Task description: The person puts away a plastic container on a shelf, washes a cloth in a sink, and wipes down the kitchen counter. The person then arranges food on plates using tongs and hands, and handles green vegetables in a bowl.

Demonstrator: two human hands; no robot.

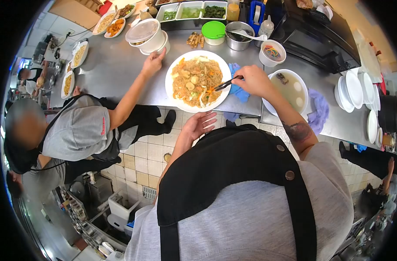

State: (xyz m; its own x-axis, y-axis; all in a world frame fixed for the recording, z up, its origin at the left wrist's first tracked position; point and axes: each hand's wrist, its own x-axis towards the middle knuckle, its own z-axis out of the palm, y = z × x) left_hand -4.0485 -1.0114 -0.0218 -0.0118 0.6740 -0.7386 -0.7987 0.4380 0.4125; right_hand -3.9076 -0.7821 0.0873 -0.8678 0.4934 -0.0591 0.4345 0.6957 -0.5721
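A large white plate (169,87) piled with noodles (193,82), vegetable shreds and pale round slices stands near the counter's front edge. My right hand (253,81) is closed on slim black tongs (228,83), whose tips reach the noodles at the plate's right side. Just below the plate's near rim, my left hand (199,126) is open, palm up, with nothing in it. Whether it touches the rim I cannot tell. A blue cloth (239,93) lies beside the plate, under my right hand. To the right stands a white bowl of cloudy soup (289,93).
At left, a co-worker's hand (153,63) touches stacked lidded tubs (144,35). Behind the plate are a green-lidded tub (213,31), a metal pot with a ladle (239,35) and ingredient trays (190,11). A purple cloth (318,112), stacked white bowls (352,89) and a black microwave (315,39) occupy the right.
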